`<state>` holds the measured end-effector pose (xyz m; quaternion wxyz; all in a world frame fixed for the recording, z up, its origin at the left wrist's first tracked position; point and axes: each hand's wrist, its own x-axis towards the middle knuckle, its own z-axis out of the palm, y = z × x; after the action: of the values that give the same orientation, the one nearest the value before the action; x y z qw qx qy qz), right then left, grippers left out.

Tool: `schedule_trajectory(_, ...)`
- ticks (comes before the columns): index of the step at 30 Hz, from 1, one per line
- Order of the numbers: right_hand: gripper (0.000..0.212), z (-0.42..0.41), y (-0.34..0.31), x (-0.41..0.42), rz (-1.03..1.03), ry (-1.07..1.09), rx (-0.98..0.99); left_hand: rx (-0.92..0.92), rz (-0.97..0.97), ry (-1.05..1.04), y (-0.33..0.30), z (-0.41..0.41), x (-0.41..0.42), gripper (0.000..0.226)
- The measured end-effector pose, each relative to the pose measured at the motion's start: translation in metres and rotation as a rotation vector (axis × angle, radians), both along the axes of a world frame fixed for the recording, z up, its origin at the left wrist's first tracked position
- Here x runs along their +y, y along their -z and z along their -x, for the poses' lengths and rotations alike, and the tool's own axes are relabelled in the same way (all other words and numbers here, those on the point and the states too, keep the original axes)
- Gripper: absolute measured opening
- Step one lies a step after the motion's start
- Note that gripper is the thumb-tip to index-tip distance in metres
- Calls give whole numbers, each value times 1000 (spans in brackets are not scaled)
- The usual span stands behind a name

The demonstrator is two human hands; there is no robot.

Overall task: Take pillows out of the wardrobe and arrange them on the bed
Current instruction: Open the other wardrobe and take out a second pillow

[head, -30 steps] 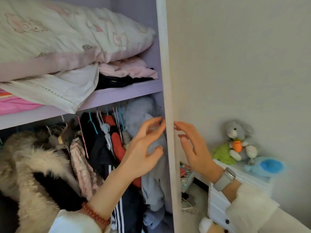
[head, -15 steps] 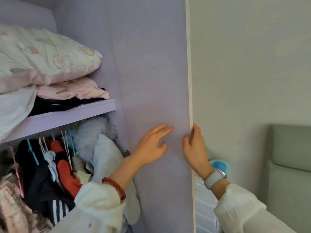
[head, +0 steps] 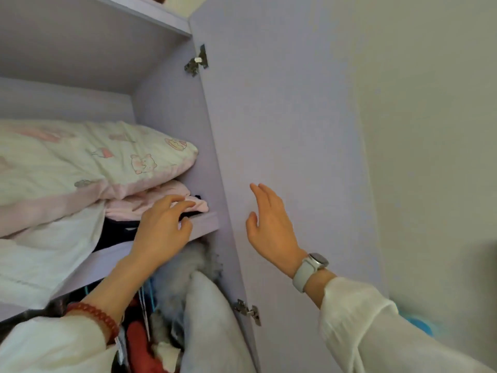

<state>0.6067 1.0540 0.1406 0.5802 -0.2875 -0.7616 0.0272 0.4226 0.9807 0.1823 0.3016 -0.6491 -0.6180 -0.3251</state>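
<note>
A pillow (head: 88,162) with a pale cartoon print and a pink border lies on top of folded linen on the lilac wardrobe shelf (head: 204,222). My left hand (head: 161,232) reaches up to the shelf's front edge, fingers apart, fingertips touching the folded pink cloth (head: 161,200) under the pillow. It holds nothing. My right hand (head: 271,227) is raised flat before the inside of the wide-open wardrobe door (head: 282,130), fingers apart and empty. The bed is out of view.
Hanging clothes (head: 145,343) and a grey garment (head: 209,327) fill the space under the shelf. White folded bedding (head: 48,254) droops over the shelf edge at the left. Door hinges (head: 197,61) sit on the cabinet side. A plain wall (head: 430,130) stands to the right.
The door has swung fully open. My right hand has let go of its edge and now hovers at its inner face. My left hand has moved left and up to the shelf.
</note>
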Motion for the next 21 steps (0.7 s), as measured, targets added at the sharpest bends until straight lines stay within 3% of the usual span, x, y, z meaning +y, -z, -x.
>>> schedule_trajectory(5, 49, 106, -41, 24, -153, -86, -165, 151, -174, -401, -62, 109, -39, 39)
schedule_trajectory(11, 61, 245, -77, 56, -290, -69, -377, 258, 67, -1006, -90, 230, -74, 95)
schedule_trajectory(14, 76, 310, -96, 60, -294, -41, -391, 320, 48, -1104, -89, 257, -77, 106)
schedule_trajectory(16, 88, 347, -109, 58, -273, -36, -409, 404, -33, -1023, -92, 265, -74, 84)
schedule_trajectory(18, 91, 375, -121, 53, -223, -20, -395, 542, -179, -944, -98, 271, -72, 43)
schedule_trajectory(21, 64, 396, -138, 43, -163, 2, -291, 606, -296, -861, -113, 274, -76, 15)
